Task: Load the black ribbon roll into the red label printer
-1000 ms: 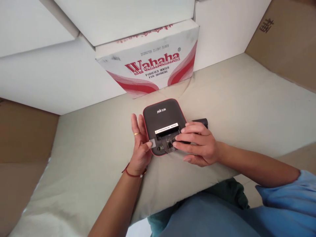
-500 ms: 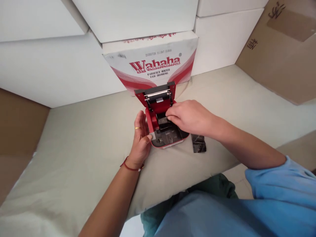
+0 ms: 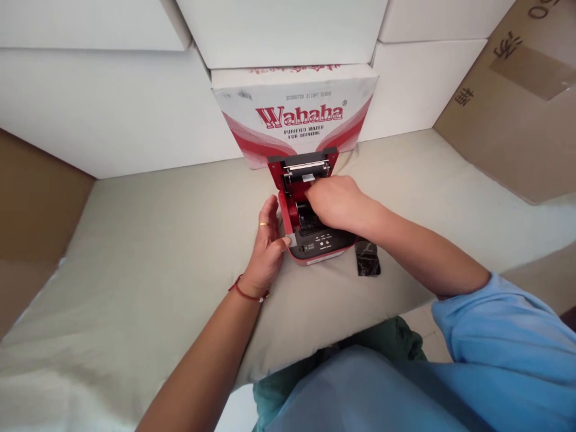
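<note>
A red and black label printer (image 3: 321, 243) stands on the cloth with its lid (image 3: 302, 165) raised, showing a roller under the lid. My left hand (image 3: 267, 246) holds its left side, thumb on the grey corner piece and fingers along the red wall. In the open compartment lies a shiny black label roll (image 3: 306, 216). My right hand (image 3: 337, 201) reaches over the roll from the right, fingers curled down onto it; the fingertips are mostly hidden. A loose black piece with light marbled lines (image 3: 368, 259) lies right of the printer.
A white and red water carton (image 3: 299, 120) stands right behind the printer. White boxes (image 3: 148, 108) are stacked along the back. Brown cardboard boxes flank the cloth-covered surface (image 3: 171, 240), one with handwriting (image 3: 504, 114) at right and one at left (image 3: 36, 222).
The black strip over the printer's front panel is gone from there, and white icons show. My right hand has curled further over the compartment. The view has shifted, putting the printer farther right.
</note>
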Demonstrator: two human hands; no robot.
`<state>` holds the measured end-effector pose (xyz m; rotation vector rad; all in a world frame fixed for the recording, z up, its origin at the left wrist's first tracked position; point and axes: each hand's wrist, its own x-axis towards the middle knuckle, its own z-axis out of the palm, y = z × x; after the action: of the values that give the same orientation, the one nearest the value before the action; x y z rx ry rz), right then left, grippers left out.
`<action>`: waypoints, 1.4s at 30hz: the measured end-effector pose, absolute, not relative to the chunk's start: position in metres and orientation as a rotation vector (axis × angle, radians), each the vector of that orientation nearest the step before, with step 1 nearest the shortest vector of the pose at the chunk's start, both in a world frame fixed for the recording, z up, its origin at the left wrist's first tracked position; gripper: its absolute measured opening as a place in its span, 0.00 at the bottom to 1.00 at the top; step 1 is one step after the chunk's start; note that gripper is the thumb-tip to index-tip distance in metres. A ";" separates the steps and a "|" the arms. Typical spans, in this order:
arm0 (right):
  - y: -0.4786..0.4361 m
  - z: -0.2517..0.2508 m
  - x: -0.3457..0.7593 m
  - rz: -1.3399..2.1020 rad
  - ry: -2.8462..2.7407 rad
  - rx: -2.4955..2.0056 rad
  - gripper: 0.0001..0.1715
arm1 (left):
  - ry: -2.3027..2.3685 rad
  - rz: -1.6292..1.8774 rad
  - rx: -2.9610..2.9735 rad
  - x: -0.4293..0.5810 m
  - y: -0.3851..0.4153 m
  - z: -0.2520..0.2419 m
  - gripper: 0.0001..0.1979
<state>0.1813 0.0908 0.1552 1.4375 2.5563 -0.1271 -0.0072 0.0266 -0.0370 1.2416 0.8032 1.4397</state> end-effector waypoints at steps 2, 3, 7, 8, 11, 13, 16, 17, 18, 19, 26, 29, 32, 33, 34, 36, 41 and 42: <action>0.086 0.158 0.186 -0.141 2.540 1.488 0.19 | 0.798 1.425 1.259 -0.008 0.028 -0.038 0.53; 0.083 0.159 0.188 -0.154 2.528 1.515 0.21 | 0.795 1.419 1.270 -0.008 0.028 -0.038 0.53; 0.066 0.160 0.206 -0.347 2.607 1.659 0.22 | 0.778 1.412 1.309 -0.007 0.027 -0.033 0.51; 0.061 0.160 0.216 -0.486 2.688 1.696 0.19 | 0.781 1.410 1.309 -0.006 0.027 -0.031 0.51; 0.051 0.167 0.260 -1.114 2.927 1.767 0.16 | 0.786 1.407 1.289 -0.005 0.026 -0.026 0.51; 0.050 0.173 0.301 -1.417 2.898 1.874 0.24 | 0.772 1.406 1.271 -0.004 0.026 -0.024 0.50; 0.056 0.172 0.362 -1.489 2.576 1.976 0.34 | 0.765 1.408 1.245 -0.003 0.025 -0.020 0.48; 0.059 0.167 0.378 -1.480 2.484 1.936 0.36 | 0.768 1.409 1.234 -0.003 0.025 -0.019 0.48; 0.062 0.160 0.391 -1.444 2.418 1.914 0.36 | 0.772 1.411 1.226 -0.002 0.024 -0.018 0.48; 0.065 0.151 0.400 -1.381 2.371 1.916 0.37 | 0.774 1.413 1.220 -0.002 0.024 -0.017 0.49; 0.077 0.090 0.373 -1.001 2.544 2.176 0.24 | 0.798 1.412 1.190 -0.001 0.020 -0.010 0.46; 0.079 0.081 0.348 -0.926 2.610 2.076 0.16 | 0.787 1.415 1.169 -0.001 0.018 -0.007 0.45; 0.076 0.080 0.341 -0.900 2.596 1.912 0.14 | 0.790 1.402 1.181 -0.001 0.018 -0.006 0.45; 0.073 0.081 0.342 -0.902 2.599 1.858 0.15 | 0.789 1.398 1.187 -0.001 0.018 -0.006 0.45; 0.070 0.082 0.343 -0.893 2.611 1.808 0.15 | 0.786 1.394 1.192 -0.001 0.018 -0.007 0.45; 0.062 0.083 0.345 -0.856 2.646 1.704 0.16 | 0.782 1.388 1.205 -0.002 0.018 -0.009 0.45; 0.049 0.089 0.340 -0.696 2.623 1.545 0.19 | 0.782 1.374 1.243 -0.004 0.020 -0.015 0.46; 0.048 0.094 0.340 -0.679 2.592 1.528 0.18 | 0.787 1.374 1.242 -0.004 0.020 -0.015 0.46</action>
<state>0.3400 0.0481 0.0940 1.5281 2.5922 -0.6788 -0.0043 0.0202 -0.0154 1.2423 0.7871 1.3739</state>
